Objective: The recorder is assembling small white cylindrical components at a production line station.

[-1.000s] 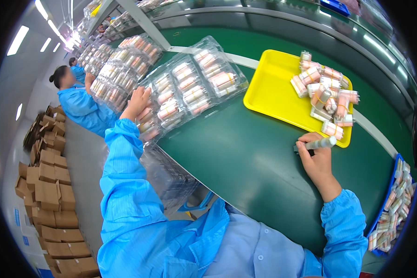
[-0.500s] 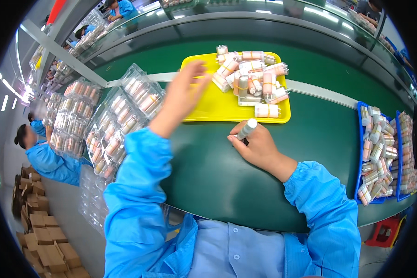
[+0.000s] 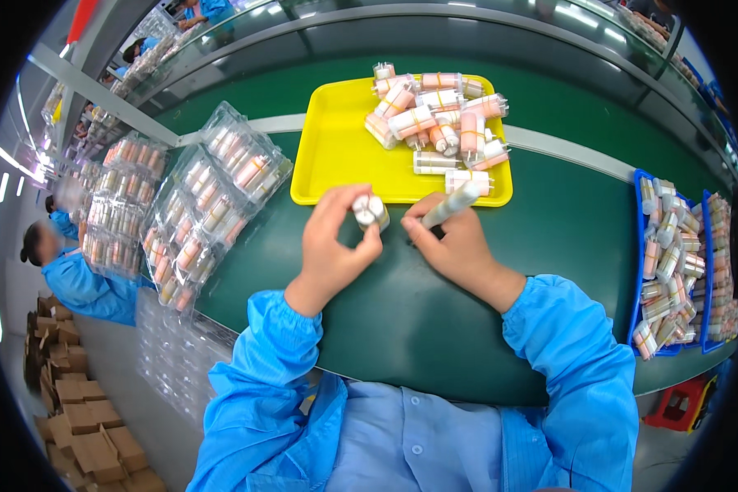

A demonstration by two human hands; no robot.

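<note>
Draws back over green table (image 3: 435,336) from above yellow tray (image 3: 330,148) with left hand (image 3: 324,258); keeps right hand (image 3: 463,254) beside it, near tray's edge. Pinches cylinder bundle (image 3: 370,212) end-up between left thumb and fingers, just this side of tray. Grips pale marker-like pen (image 3: 451,204) in right, fingers curled.

Open green tabletop (image 3: 467,353) toward the body, yellow tray (image 3: 332,143) blocking ahead, filled plastic packs (image 3: 279,174) left, blue bins (image 3: 636,271) right

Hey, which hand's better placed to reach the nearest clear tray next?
Probably the left hand: it's nearer the clear plastic tray, though it holds a cylindrical bundle. The right hand, farther away, grips a pen-like tool.
</note>
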